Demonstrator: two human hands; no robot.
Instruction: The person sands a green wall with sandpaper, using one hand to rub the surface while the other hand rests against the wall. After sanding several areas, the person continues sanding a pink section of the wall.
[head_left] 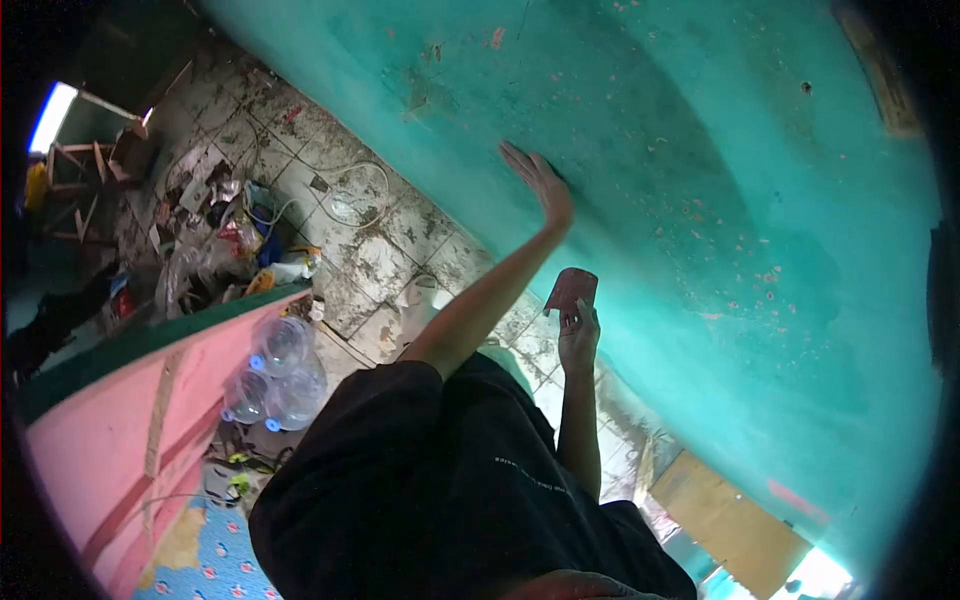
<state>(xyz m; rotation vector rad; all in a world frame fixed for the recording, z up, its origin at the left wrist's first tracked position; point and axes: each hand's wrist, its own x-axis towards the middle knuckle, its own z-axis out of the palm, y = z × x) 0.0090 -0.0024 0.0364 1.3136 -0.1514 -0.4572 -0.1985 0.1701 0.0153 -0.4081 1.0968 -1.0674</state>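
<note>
My left hand [540, 185] reaches out to the green painted wall [640, 120], its fingers stretched out and its palm apparently flat against the surface. Lower down, my right hand [578, 338] grips a reddish-brown piece of sandpaper [573, 290] by its lower edge. The sandpaper is slightly curved and stands up from the fingers, in front of the wall. Pinkish spots and scuffs mark the paint around and to the right of both hands.
Dirty white floor tiles [375, 265] run along the wall's foot, with a pale cable [385, 190] across them. Rubbish [225, 235] is heaped at left. Several large clear bottles [285, 375] stand beside a pink panel [120, 430]. A wooden board [730, 522] is at lower right.
</note>
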